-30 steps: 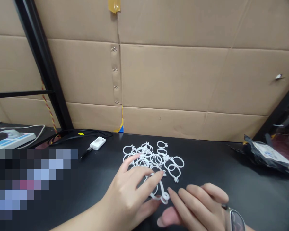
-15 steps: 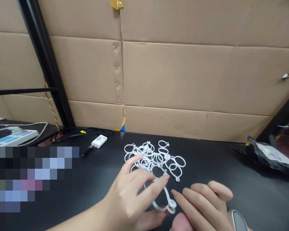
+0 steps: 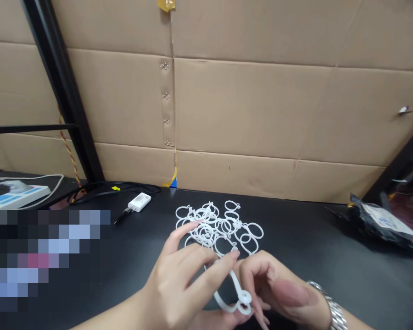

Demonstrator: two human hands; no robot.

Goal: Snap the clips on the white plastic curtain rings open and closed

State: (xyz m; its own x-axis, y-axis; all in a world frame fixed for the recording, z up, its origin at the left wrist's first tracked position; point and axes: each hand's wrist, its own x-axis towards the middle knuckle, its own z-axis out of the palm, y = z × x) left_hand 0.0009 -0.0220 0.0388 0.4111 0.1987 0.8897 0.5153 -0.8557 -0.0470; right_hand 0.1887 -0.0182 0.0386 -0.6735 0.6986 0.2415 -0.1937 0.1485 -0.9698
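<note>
A heap of several white plastic rings (image 3: 223, 227) lies on the black table (image 3: 313, 247). My left hand (image 3: 189, 284) holds one white ring (image 3: 236, 300) just in front of the heap, its fingers curled around the loop and its index finger stretched toward the pile. My right hand (image 3: 278, 291), with a metal watch at the wrist, is curled and pinches the clasp end of the same ring from the right.
A cardboard wall (image 3: 248, 114) stands behind the table. A small white adapter (image 3: 139, 201) with black cables lies at back left, beside a white power strip (image 3: 13, 195). A black plastic bag (image 3: 385, 222) lies at the right. A black metal post (image 3: 62, 91) slants at left.
My right hand turned from flat, stretched fingers to a curled pinch on the ring's clasp end. The ring came nearer to me and was lifted between both hands.
</note>
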